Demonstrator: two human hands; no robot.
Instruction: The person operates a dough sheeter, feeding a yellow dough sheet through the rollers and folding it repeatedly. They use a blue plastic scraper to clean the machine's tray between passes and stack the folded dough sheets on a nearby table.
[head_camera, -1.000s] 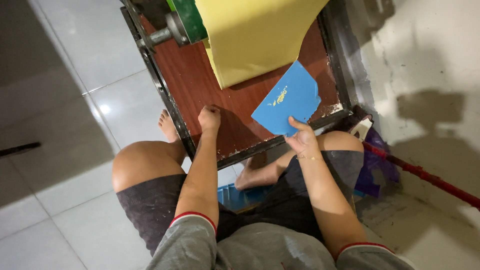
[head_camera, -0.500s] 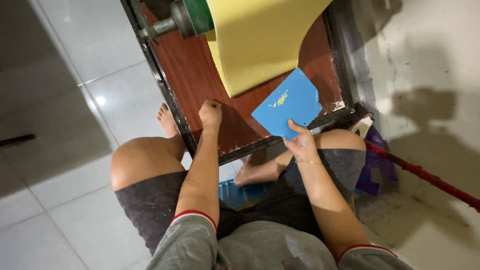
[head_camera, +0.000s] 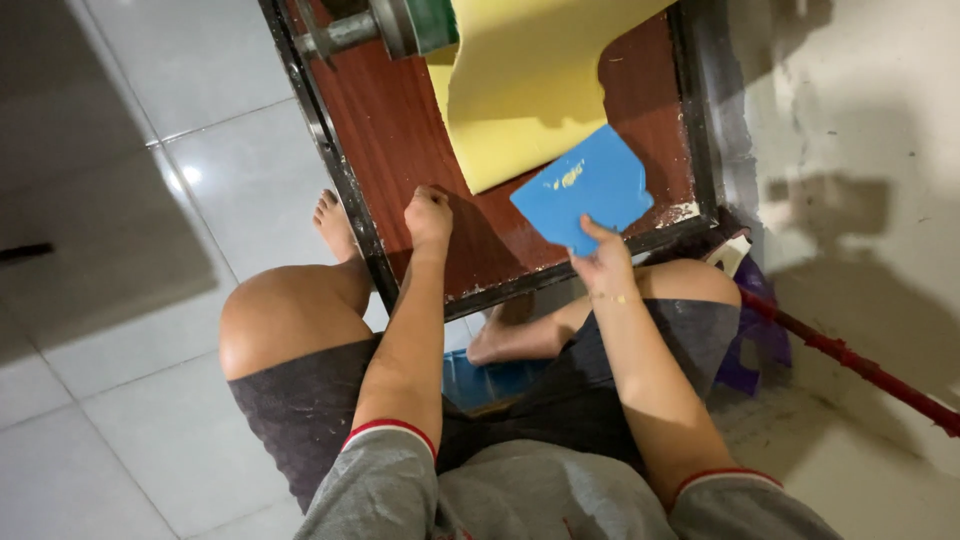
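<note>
Right of centre, my right hand (head_camera: 603, 265) pinches the blue card (head_camera: 587, 188) by its lower edge, thumb on top, fingers beneath. The card lies nearly flat over the brown board (head_camera: 400, 130), its upper left corner just beside the yellow sheet (head_camera: 530, 90). It looks thin, light and fairly stiff, holding its shape though gripped at one edge only; yellow smears mark its face, so that surface may be tacky. A hold at the clean lower edge seems best. At centre, my left hand (head_camera: 429, 217) is clenched into a fist, resting on the board, holding nothing that I can see. The yellow sheet droops from the roller (head_camera: 385, 25) at top and curves softly, so I judge it limp and easily creased. Metal frame (head_camera: 330, 150) borders the board.
</note>
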